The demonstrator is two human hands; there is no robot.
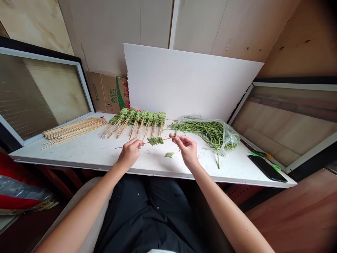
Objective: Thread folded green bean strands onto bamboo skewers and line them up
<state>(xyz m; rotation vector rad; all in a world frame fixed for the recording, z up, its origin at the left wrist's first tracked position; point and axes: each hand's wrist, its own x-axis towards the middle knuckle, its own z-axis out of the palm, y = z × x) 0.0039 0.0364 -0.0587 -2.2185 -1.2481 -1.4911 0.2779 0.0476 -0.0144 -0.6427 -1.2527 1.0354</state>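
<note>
My left hand [130, 151] is closed around a thin bamboo skewer [145, 143], held level above the white table. Several short green bean pieces [155, 141] sit side by side on the skewer between my hands. At the skewer's right end, my right hand [186, 149] pinches a bean piece [175, 134] between thumb and fingers. A few cut bean pieces [169, 154] lie on the table just below. Behind my hands rest rows of filled bean skewers [143, 117], their bare sticks pointing toward me.
Loose bamboo skewers [76, 129] lie at the left. Long green beans [205, 130] spill from a clear plastic bag [228, 138] at the right. Near the right edge are a black phone [267, 168] and scissors [254, 149]. A white board [192, 80] and a cardboard box [106, 92] stand behind.
</note>
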